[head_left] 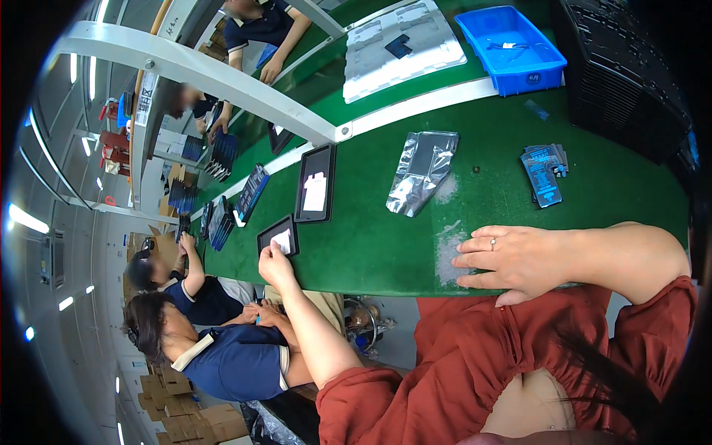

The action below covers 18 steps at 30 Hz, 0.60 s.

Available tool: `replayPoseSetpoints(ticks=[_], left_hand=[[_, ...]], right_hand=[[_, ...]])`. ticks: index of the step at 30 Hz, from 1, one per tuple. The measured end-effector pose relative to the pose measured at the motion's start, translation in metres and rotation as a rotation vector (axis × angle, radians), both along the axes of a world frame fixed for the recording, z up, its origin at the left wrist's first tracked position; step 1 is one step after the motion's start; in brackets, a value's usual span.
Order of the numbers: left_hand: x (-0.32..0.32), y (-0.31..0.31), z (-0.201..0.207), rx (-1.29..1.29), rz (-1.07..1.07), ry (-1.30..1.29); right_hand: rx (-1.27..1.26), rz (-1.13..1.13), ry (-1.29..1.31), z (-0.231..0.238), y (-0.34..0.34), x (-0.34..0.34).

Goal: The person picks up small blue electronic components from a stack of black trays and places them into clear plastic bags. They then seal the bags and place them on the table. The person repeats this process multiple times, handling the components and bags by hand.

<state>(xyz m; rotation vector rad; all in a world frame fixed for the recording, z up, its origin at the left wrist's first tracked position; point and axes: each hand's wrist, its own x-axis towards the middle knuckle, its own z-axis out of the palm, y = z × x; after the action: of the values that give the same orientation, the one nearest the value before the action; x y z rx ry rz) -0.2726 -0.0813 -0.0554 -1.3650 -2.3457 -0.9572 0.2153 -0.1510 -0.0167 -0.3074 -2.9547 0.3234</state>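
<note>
At the near left side of the green table, my left hand (276, 267) is closed in a pinch at the near edge of a white slip (282, 239). That slip lies in a small black tray (292, 226). My right hand (512, 258) rests flat near the table's front edge with its fingers spread, holding nothing, beside a worn pale patch. Beyond the left hand is a larger black tray (302, 200) with a white cut-out sheet (315, 192) in it. A clear plastic pouch (423, 172) with a dark flat piece lies mid-table.
Several black-and-blue printed packets (545, 175) lie stacked at the right. Behind them are a blue bin (512, 52), a white moulded tray (400, 52) and a large black crate (627, 74). White frame bars (222, 81) cross at left. Co-workers (230, 348) sit along the left side.
</note>
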Motion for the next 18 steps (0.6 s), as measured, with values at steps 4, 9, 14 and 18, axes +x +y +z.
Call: replayPoseSetpoints(ticks=[4,9,14,18], left_hand=[[-0.03,-0.008,-0.005,0.015,-0.163,-0.187],[-0.087,-0.01,-0.009,0.198,-0.425,-0.549],[-0.061,0.01,0.017,-0.166,0.086,-0.079],[0.02,0.009,0.042,-0.628,0.145,0.06]], right_hand=[[-0.022,-0.001,0.019,-0.001,0.001,0.0],[-0.052,0.003,0.039,0.001,0.002,0.0],[-0.075,-0.001,0.049,-0.001,0.003,-0.001],[-0.07,-0.009,0.053,-0.003,0.003,0.0]])
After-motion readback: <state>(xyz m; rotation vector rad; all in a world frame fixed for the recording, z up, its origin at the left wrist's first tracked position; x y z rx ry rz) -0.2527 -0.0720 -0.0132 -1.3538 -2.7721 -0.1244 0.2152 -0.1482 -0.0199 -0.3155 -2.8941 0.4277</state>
